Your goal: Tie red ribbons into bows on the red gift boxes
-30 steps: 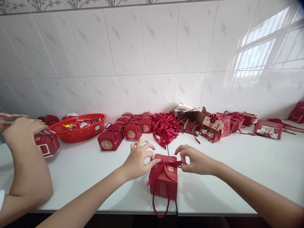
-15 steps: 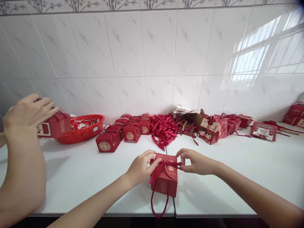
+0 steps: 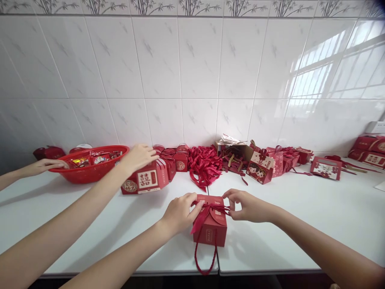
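In the head view a red gift box [image 3: 214, 233] stands on the white table, its rope handle [image 3: 206, 271] hanging over the front. A red ribbon [image 3: 199, 223] is tied in a bow across the lid. My left hand [image 3: 183, 212] pinches the ribbon at the bow's left side, thumb over it. On the right, my right hand [image 3: 244, 205] grips the ribbon's other side between thumb and fingertips. Both hands rest close against the box's top edges.
A co-worker's hand [image 3: 138, 157] holds another red box [image 3: 150, 179] beside several finished-looking boxes. Their other hand [image 3: 54, 163] touches a red basin [image 3: 81, 174] of sweets. Behind lie a ribbon heap [image 3: 205, 164], a cardboard box [image 3: 246, 151] and a cartoon-printed box [image 3: 260, 168].
The co-worker's hand has carried a red box rightward from the basin to the row of boxes; their other hand now shows at the basin. My hands keep their hold on the ribbon.
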### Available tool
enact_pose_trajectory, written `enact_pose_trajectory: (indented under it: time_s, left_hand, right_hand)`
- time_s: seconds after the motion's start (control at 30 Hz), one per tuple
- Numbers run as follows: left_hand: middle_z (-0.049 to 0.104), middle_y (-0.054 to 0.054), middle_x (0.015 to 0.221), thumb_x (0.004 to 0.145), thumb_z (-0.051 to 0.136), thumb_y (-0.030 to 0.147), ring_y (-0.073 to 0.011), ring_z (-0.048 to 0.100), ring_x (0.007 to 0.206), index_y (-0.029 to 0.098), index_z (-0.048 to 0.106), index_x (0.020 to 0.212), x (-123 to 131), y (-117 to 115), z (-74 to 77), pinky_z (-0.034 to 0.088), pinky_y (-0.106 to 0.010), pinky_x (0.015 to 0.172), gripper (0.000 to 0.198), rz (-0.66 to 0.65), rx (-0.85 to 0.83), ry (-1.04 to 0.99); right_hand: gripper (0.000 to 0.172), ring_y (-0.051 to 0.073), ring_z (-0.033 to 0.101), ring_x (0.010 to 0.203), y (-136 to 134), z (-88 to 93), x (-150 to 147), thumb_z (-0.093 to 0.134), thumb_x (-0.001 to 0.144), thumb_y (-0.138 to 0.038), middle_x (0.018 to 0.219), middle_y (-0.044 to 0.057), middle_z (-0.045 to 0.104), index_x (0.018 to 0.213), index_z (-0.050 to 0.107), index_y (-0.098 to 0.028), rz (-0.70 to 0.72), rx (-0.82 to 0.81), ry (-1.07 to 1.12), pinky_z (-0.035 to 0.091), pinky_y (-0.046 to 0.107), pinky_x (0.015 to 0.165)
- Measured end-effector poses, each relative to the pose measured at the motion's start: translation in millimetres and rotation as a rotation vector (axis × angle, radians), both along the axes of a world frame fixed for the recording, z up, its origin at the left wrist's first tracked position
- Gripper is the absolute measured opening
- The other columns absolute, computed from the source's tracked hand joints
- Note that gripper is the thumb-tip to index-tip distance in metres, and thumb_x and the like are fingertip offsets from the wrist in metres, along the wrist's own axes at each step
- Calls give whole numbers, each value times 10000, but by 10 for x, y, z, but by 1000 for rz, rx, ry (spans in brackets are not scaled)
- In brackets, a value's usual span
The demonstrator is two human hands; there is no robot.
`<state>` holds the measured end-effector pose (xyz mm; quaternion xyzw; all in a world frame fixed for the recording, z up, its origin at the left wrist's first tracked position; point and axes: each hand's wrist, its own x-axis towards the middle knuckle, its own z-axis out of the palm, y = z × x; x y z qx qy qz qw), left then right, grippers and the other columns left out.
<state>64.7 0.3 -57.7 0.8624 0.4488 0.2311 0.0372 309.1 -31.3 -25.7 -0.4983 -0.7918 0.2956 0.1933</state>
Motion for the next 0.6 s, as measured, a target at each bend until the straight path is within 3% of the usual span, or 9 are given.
enact_pose_trajectory:
  time_s: [0.1,0.2,0.33,0.4,0.6]
  left_hand:
    - [588,4,739,946,354,412,-143,529,643,202,426,721,16,37,-51,377,-254,587,316,-33,-59,-81]
    - [566,5,726,944,355,430,-142,519,655,203,395,699,36,64,-85,397,-250,602,336,-48,-106,-152]
    - [559,4,735,936,368,451,-144,522,672,202,405,703,73,73,-111,411,-253,611,343,-62,-152,-220]
    - [562,3,743,934,376,452,-146,530,684,201,417,714,92,68,-114,421,-259,625,336,-68,-165,-241]
    - [589,-22,803,911,424,448,-166,557,725,198,498,771,131,21,-77,452,-277,622,296,-77,-174,-275]
  right_hand:
    - [163,224,582,989,-6,-28,22,595,775,-277,1206,76,573,677,490,-198,1,1,63,464,389,866]
    - [266,238,548,1088,-24,-83,46,545,853,-474,1183,80,578,897,496,-216,-8,-38,189,473,408,901]
    - [769,272,444,1234,-59,-145,52,758,669,-513,1349,98,450,1267,362,-237,31,-20,165,418,425,1004]
    - [930,267,416,1263,-69,-169,35,801,625,-470,1408,100,386,1368,290,-243,65,-18,147,388,407,1043]
    - [816,237,479,1183,-110,-181,1,779,657,-358,1325,73,442,1370,394,-275,114,43,160,410,355,1016]
